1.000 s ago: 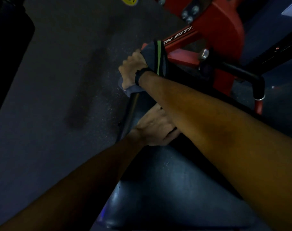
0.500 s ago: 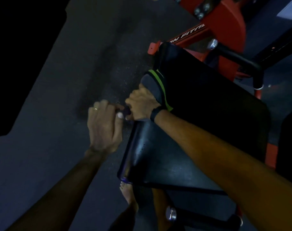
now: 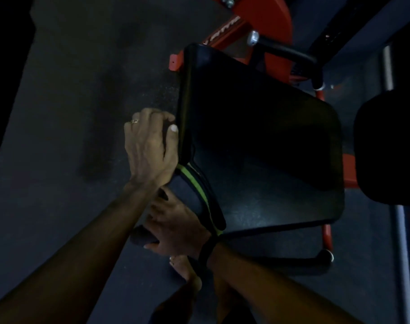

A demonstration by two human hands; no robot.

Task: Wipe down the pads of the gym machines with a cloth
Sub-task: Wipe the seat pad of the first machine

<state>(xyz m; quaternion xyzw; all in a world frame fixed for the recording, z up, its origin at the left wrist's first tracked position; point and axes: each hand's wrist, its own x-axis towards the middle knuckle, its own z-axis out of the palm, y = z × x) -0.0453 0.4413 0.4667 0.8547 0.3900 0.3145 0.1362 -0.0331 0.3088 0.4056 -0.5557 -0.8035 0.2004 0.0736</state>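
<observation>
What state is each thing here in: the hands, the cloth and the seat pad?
left hand: fingers curled over the pad's left edge
right hand: gripping the cloth
cloth: draped over the pad's near left corner
seat pad: black, mostly uncovered

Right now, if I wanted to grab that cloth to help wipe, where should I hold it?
Probably take the cloth at its upper end, by the green stripe, coming in from the pad's left edge. There it drapes over that edge and lies free. Its lower end is already held by the right hand, and the left hand sits just above on the same edge.
</observation>
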